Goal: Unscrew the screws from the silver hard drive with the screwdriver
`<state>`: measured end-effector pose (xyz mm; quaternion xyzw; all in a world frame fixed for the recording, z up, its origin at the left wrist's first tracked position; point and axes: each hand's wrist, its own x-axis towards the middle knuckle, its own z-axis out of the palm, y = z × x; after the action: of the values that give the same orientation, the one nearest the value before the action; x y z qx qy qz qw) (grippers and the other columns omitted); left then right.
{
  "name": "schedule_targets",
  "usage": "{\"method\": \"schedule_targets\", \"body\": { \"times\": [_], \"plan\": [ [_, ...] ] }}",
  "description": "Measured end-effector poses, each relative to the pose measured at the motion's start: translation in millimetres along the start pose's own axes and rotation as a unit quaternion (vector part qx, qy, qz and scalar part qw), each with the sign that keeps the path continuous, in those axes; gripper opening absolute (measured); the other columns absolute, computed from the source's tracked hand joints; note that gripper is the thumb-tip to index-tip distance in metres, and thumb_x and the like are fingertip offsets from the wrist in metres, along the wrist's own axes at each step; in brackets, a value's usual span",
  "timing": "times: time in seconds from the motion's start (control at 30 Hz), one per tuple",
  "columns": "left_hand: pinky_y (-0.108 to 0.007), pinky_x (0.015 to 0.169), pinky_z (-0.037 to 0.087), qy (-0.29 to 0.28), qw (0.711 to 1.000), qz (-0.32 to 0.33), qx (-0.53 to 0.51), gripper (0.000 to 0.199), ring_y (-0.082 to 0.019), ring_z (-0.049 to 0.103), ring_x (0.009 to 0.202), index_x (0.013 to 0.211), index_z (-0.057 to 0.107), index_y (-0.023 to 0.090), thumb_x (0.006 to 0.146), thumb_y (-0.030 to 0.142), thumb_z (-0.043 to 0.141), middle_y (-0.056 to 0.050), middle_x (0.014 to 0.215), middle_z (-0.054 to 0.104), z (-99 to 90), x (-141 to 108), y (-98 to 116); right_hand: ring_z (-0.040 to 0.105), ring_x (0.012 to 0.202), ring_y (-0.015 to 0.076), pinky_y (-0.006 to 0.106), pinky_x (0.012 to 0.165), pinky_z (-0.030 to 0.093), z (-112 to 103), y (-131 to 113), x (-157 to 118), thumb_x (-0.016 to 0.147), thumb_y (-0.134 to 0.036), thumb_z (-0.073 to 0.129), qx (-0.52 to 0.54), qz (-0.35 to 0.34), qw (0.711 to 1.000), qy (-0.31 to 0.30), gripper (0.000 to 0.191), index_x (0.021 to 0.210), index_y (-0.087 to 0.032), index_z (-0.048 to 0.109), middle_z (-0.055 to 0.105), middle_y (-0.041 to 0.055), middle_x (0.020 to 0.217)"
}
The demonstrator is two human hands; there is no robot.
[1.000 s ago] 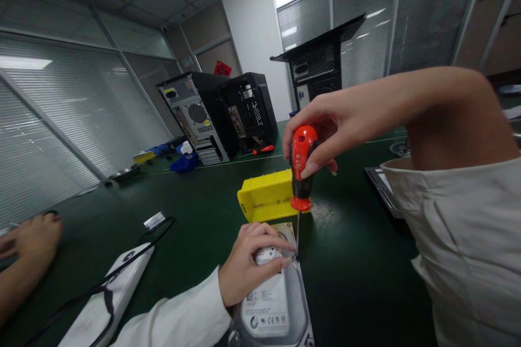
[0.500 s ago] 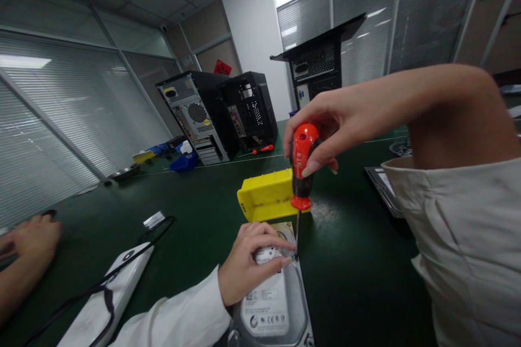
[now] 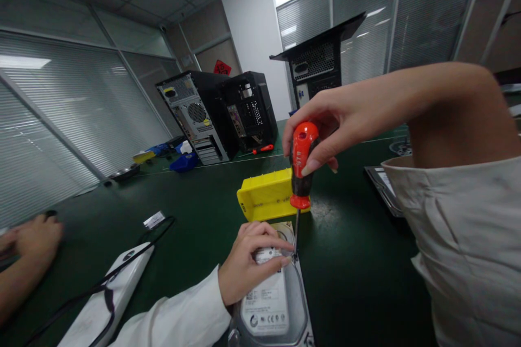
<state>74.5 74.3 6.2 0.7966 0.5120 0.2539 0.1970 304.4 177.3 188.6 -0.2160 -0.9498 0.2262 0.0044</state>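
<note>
A silver hard drive (image 3: 299, 303) with a white label lies on the dark green table at the bottom centre. My left hand (image 3: 254, 260) rests over its upper part, holding it, thumb and forefinger close to the screwdriver's tip. In my right hand (image 3: 325, 124) is a red and black screwdriver (image 3: 302, 173), gripped by its handle from above. The shaft points almost straight down. Its tip meets the drive's right edge beside my left fingertips; the screw there is too small to make out. Just behind the drive, a yellow plastic bin (image 3: 264, 192) lies with its opening towards me.
To the left lies a white power strip (image 3: 109, 298) with a black cable. Another person's hand (image 3: 38, 238) is at the far left. Computer cases (image 3: 211, 119), a blue bin (image 3: 184, 162) and a second red screwdriver (image 3: 264, 149) sit further back. A dark-framed item (image 3: 382, 190) lies right.
The screwdriver's handle seems turned very slightly, its lettering shifted. My hands and the hard drive stay in place. At the left, the other person's hand has moved a little to the right.
</note>
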Motion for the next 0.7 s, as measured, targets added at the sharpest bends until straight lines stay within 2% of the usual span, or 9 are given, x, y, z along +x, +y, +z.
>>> {"method": "schedule_targets", "body": {
  "times": [0.3,0.57,0.7],
  "plan": [
    [-0.033,0.080,0.030,-0.002,1.000,0.009,0.003,0.015,-0.019,0.051,0.087,0.091,0.071,0.030,0.077,0.026,0.067,0.000,0.084,0.056,-0.7,-0.1,-0.8,0.058,0.077,0.0101,0.018,0.058,0.044,-0.2,-0.2,-0.2,0.067,-0.054,0.059,-0.007,-0.001,1.000,-0.002,0.054,0.109,-0.021,0.057,0.061,0.0007,0.096],
    [-0.034,0.080,0.031,-0.004,1.000,0.002,0.008,0.016,-0.020,0.051,0.087,0.092,0.071,0.032,0.078,0.029,0.066,-0.001,0.084,0.057,-0.4,0.6,-0.1,0.058,0.078,0.0073,0.018,0.065,0.042,0.4,-0.5,-2.2,0.070,-0.048,0.058,0.014,0.013,1.000,-0.008,0.054,0.114,-0.016,0.055,0.061,0.0001,0.097],
    [-0.034,0.081,0.031,-0.003,1.000,0.006,0.005,0.015,-0.020,0.051,0.086,0.091,0.072,0.032,0.078,0.028,0.066,-0.001,0.084,0.056,-0.3,-0.1,0.2,0.057,0.080,0.0093,0.019,0.065,0.042,0.6,-0.9,-1.6,0.071,-0.047,0.059,0.020,0.012,1.000,-0.016,0.055,0.115,-0.015,0.054,0.062,0.0014,0.096]
  ]
}}
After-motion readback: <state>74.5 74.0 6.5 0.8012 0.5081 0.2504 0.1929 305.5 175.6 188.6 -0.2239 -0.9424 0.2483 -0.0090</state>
